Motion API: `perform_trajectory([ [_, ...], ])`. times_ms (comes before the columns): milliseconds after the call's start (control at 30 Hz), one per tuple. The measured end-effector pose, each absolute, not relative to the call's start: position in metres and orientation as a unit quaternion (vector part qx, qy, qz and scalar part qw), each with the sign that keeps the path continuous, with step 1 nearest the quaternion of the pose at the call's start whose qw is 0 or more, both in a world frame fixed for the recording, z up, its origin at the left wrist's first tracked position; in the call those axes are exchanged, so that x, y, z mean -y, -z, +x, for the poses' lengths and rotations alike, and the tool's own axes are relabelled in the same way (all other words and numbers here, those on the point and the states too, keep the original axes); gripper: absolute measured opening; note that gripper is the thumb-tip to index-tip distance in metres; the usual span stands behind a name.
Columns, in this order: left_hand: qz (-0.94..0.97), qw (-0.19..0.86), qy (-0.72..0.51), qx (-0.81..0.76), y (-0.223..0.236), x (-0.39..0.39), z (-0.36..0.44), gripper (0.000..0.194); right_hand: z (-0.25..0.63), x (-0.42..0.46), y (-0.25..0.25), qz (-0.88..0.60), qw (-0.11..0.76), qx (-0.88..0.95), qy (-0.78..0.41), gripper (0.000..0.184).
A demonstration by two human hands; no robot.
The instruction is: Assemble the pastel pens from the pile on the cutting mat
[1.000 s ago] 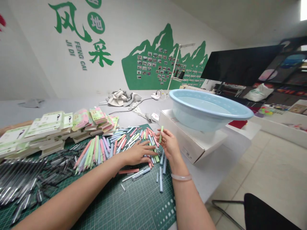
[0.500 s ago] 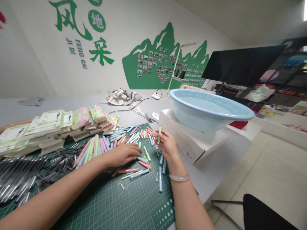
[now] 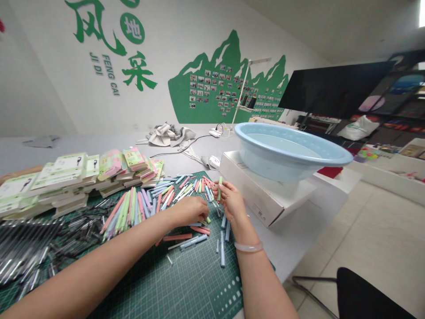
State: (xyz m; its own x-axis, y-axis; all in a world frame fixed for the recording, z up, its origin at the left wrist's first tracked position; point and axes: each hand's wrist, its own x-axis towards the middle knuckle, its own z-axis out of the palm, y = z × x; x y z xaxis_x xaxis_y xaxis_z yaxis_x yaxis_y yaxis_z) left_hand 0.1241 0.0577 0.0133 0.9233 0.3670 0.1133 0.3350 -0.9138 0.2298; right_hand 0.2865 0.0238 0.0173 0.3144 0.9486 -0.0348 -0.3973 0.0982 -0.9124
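My right hand (image 3: pixel 231 201) holds a short light green pen part (image 3: pixel 219 188) upright between thumb and fingertips. To its left, my left hand (image 3: pixel 191 209) is closed, fingers curled downward over loose pen parts. The end of a green pen part (image 3: pixel 208 219) shows by its fingertips; whether those fingers grip it is hidden. Behind both hands spreads a pile of red, green, blue and white pen parts (image 3: pixel 186 188). Below the left hand lie a red pen part (image 3: pixel 177 237) and blue pen parts (image 3: pixel 194 242). Blue tubes (image 3: pixel 222 252) lie beside my right wrist.
A green cutting mat (image 3: pixel 166 283) covers the near table. At left are stacked pen boxes (image 3: pixel 63 170), dark clear-ended pen parts (image 3: pixel 23 243) and a partly visible hand (image 3: pixel 20 173). A blue basin (image 3: pixel 292 164) rests on a white box (image 3: pixel 262 195) at right. Cloths (image 3: pixel 169 135) lie behind.
My left hand has moved right, nearer my right hand, and its fingers have curled in, covering most of a green pen part. My right hand keeps its green pen part almost still.
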Motion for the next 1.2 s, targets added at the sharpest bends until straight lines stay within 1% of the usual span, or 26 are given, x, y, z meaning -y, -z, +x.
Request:
perform_trajectory([
  [267,0.979,0.072,-0.059,-0.182,-0.015,-0.058,0.118,0.012,0.287,-0.023,-0.018,-0.449,0.664,0.330,-0.499,0.023],
  [367,0.962,0.106,-0.083,-0.237,-0.016,-0.059,0.115,0.011,0.285,-0.023,-0.017,-0.463,0.639,0.365,-0.494,0.017],
  [500,0.934,0.167,-0.131,-0.287,-0.014,-0.066,0.109,0.015,0.281,-0.023,-0.012,-0.487,0.601,0.421,-0.474,0.007],
  [700,0.942,0.132,-0.115,-0.287,-0.008,-0.066,0.105,0.010,0.279,-0.026,-0.004,-0.527,0.572,0.469,-0.418,0.001],
  [833,0.962,0.113,-0.109,-0.223,-0.014,-0.054,0.111,0.008,0.281,-0.027,-0.004,-0.534,0.574,0.470,-0.405,0.006],
  [933,0.974,0.087,-0.054,-0.202,-0.017,-0.045,0.119,0.008,0.281,-0.027,-0.005,-0.532,0.578,0.469,-0.405,0.008],
  [1000,0.977,0.052,-0.020,-0.207,-0.016,-0.040,0.124,0.015,0.280,-0.026,-0.006,-0.527,0.582,0.465,-0.409,0.009],
  [1100,0.976,0.004,-0.003,-0.218,-0.012,-0.036,0.129,0.029,0.279,-0.025,-0.008,-0.519,0.590,0.453,-0.421,0.010],
  [1200,0.976,-0.017,-0.006,-0.219,-0.010,-0.034,0.129,0.035,0.278,-0.024,-0.011,-0.504,0.589,0.442,-0.452,0.017],
])
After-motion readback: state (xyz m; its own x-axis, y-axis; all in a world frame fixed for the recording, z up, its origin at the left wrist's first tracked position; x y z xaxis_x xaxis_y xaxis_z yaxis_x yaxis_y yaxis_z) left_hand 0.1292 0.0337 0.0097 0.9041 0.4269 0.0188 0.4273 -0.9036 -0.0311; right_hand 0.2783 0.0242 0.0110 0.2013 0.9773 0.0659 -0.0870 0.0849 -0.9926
